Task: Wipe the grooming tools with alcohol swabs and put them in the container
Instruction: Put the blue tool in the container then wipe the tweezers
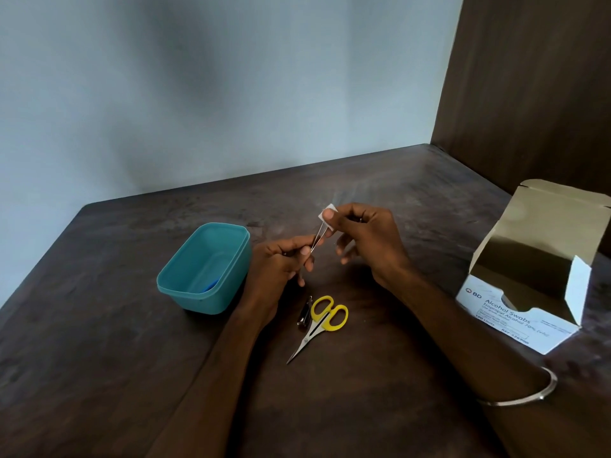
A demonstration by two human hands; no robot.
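Observation:
My left hand (281, 262) grips the lower end of thin metal tweezers (318, 238), which point up and to the right. My right hand (363, 239) pinches a small white alcohol swab (325, 217) around the tweezers' tips. Below the hands, yellow-handled scissors (322, 322) lie on the table with blades pointing toward me. A dark metal nail clipper (305, 315) rests against their left side. The teal container (205, 269) stands open to the left of my left hand, with a small blue item (211, 285) inside.
An open white box of alcohol swabs (529, 279) sits at the right, flap raised. The dark wooden table (99, 325) meets a pale wall behind and a brown panel at the right. A metal bangle (529, 391) circles my right forearm.

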